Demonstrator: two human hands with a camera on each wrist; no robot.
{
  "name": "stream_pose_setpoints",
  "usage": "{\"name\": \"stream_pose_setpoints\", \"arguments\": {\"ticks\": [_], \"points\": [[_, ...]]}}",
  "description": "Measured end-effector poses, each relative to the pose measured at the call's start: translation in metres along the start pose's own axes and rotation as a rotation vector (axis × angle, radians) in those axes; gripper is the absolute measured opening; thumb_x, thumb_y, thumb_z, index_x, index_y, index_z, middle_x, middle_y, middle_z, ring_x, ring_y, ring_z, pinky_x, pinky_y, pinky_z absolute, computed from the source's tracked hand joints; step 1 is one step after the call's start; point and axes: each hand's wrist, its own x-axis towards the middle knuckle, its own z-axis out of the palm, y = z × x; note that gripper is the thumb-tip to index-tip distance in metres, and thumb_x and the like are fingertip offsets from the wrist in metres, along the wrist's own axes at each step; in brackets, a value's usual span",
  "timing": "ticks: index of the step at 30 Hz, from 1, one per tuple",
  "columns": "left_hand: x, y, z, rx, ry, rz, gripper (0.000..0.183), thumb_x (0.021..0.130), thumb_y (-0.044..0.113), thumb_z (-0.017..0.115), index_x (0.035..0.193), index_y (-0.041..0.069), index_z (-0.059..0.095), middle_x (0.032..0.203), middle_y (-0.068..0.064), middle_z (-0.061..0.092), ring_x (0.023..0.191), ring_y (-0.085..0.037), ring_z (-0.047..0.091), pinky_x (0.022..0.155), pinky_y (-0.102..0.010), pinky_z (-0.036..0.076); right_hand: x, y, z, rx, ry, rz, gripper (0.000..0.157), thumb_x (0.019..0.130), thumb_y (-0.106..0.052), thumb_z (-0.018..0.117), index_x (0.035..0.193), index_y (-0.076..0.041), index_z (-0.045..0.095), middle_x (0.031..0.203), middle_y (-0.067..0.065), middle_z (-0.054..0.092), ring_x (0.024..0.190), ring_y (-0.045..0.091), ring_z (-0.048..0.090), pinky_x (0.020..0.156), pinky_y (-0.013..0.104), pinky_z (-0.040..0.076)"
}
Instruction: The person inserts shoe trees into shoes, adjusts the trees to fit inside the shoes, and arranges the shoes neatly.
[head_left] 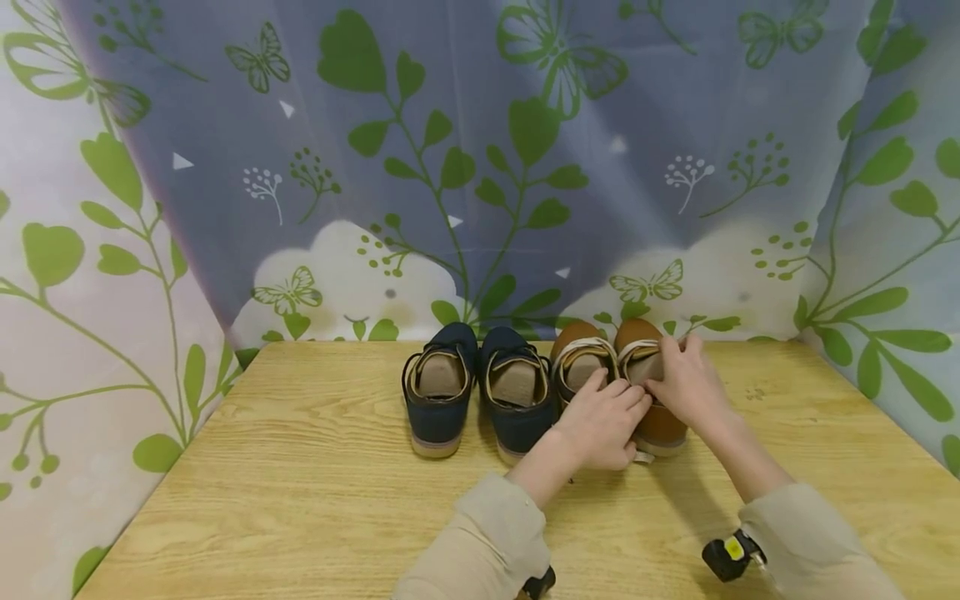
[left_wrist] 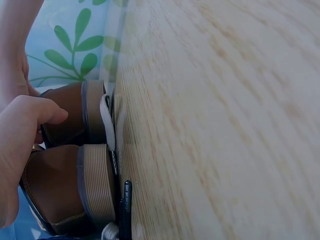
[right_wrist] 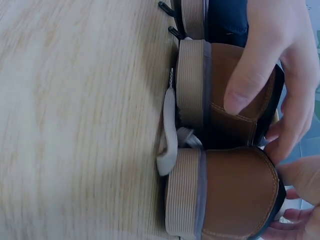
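Two brown shoes stand side by side, heels toward me: the left brown shoe and the right brown shoe. My left hand reaches over their heels, fingers loosely bent, fingertips at the right shoe's collar. Its thumb hangs free behind the heels. At the right shoe's opening, my right hand pinches the collar between thumb and fingers; some fingertips are hidden. A whitish lace trails down between the heels to the tabletop.
A dark blue shoe and its mate stand left of the brown pair, dark laces tied. All are on a wooden table, near its back edge. Behind hangs a leaf-patterned cloth.
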Motion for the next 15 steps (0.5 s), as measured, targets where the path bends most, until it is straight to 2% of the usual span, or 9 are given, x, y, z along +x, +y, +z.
{"name": "stream_pose_setpoints", "arguments": {"ticks": [8, 15], "points": [[0.002, 0.000, 0.001, -0.010, -0.016, -0.012, 0.060, 0.090, 0.053, 0.045, 0.143, 0.028, 0.034, 0.141, 0.012, 0.034, 0.128, -0.009, 0.031, 0.109, -0.038, 0.017, 0.000, 0.012, -0.006, -0.029, 0.031, -0.116, 0.028, 0.080, -0.002, 0.068, 0.103, 0.004, 0.053, 0.097, 0.028, 0.043, 0.069, 0.037, 0.053, 0.055, 0.043, 0.045], [0.001, 0.000, 0.001, -0.014, -0.011, -0.007, 0.060, 0.090, 0.052, 0.045, 0.143, 0.027, 0.035, 0.141, 0.012, 0.035, 0.128, -0.010, 0.032, 0.108, -0.038, 0.018, -0.001, 0.013, -0.005, -0.016, -0.004, -0.098, 0.027, 0.081, -0.004, 0.068, 0.102, 0.002, 0.052, 0.096, 0.026, 0.042, 0.068, 0.036, 0.052, 0.055, 0.043, 0.044]]}}
